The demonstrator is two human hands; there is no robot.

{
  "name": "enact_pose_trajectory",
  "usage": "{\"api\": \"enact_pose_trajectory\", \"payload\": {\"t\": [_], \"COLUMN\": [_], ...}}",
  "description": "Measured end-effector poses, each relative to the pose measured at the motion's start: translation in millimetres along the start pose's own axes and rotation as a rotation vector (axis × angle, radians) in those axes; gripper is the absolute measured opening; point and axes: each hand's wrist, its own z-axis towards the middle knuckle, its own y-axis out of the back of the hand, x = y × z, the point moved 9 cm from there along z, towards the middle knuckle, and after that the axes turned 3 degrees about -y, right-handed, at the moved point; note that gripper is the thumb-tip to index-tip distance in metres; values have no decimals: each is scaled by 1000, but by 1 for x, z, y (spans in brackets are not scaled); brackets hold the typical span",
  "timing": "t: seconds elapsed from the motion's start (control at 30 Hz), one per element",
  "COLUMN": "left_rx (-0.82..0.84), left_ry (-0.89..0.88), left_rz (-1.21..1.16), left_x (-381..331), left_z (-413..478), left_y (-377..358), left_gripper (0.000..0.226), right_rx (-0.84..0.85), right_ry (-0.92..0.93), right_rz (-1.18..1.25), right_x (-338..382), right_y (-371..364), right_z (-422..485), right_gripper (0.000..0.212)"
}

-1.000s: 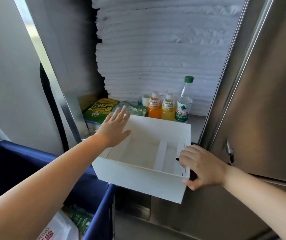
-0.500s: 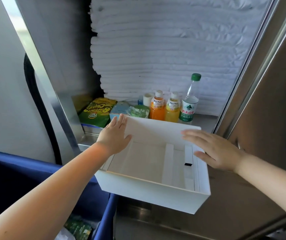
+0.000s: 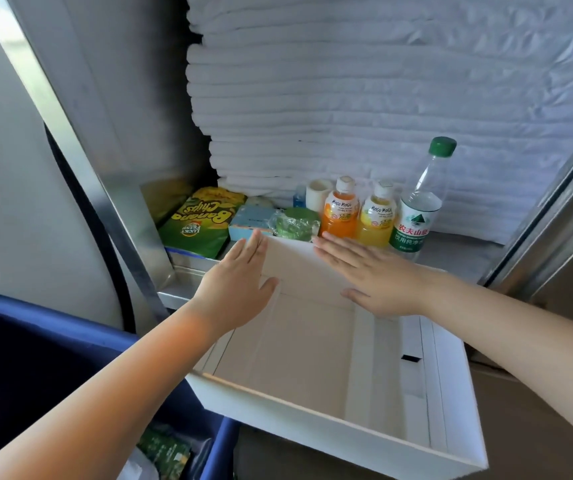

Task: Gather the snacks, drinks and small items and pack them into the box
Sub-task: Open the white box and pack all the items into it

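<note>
**White box**, centre foreground: sits open-topped at the front of the steel shelf, far wall just before the row of goods and near wall toward the camera. Shows bare folded cardboard flaps inside and a small dark slot near the right wall.

**Left hand**: reaches over the far left corner of the box, fingers straight and together, thumb spread, and grips nothing. Fingertips lie at the top edge of the far wall; contact with the cardboard cannot be told.

**Right hand**: spreads flat over the far wall, fingers straight and pointing left toward the other hand, thumb hanging into the box. Holds nothing.

**Goods behind the far wall, left to right, all outside the box:**
- banana chips bag, lying flat with its print upside down
- pale blue pack
- green wrapped item
- orange drink bottle, upright
- yellow drink bottle, upright and touching the orange one
- water bottle, upright, green cap, tallest of the row

**Farther back:** white roll and a small blue bottle, partly hidden behind the front row.

**Background:** stack of folded white towels, filling the rear of the compartment.

**Lower left:** blue cart, beside and below the box, with a green packet inside.
</note>
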Motion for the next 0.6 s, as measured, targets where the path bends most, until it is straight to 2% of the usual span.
{"api": "enact_pose_trajectory", "payload": {"t": [0.2, 0.47, 0.6], "left_rx": [-9, -112, -199], "left_ry": [15, 73, 71], "left_rz": [-42, -168, -146], "left_x": [1, 3, 3], "left_z": [-4, -9, 1], "left_y": [3, 13, 28], "left_gripper": [68, 65, 50], "right_rx": [-19, -47, -43], "right_ry": [163, 146, 138], "right_rz": [28, 272, 300], "right_x": [12, 11, 11], "right_y": [6, 12, 13], "right_z": [22, 31, 31], "right_gripper": [65, 62, 60]}}
